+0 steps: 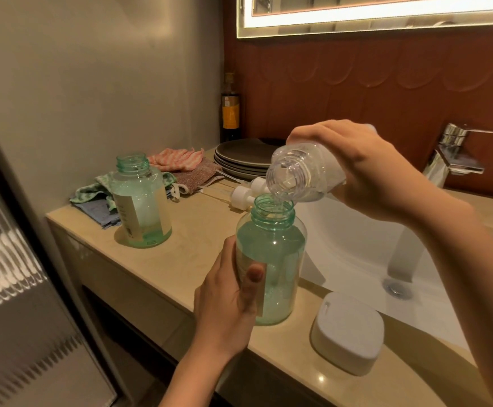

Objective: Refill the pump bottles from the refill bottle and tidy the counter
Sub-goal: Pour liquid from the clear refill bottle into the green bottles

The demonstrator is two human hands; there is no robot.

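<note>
Two hands shared the pour: her left hand (pixel 227 292) gripped the green pump bottle (pixel 271 259) at the counter's (pixel 163 259) front edge, steadying it, while her right hand (pixel 365 168) clasped the tilted refill bottle (pixel 301 171) mouth-to-mouth above.

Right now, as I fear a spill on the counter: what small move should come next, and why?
Probably tip the refill bottle a touch steeper with the right hand. Its mouth sits just over the open neck of the near pump bottle, only a thin trickle shows, and the left hand grips that bottle steady on the counter.
</note>
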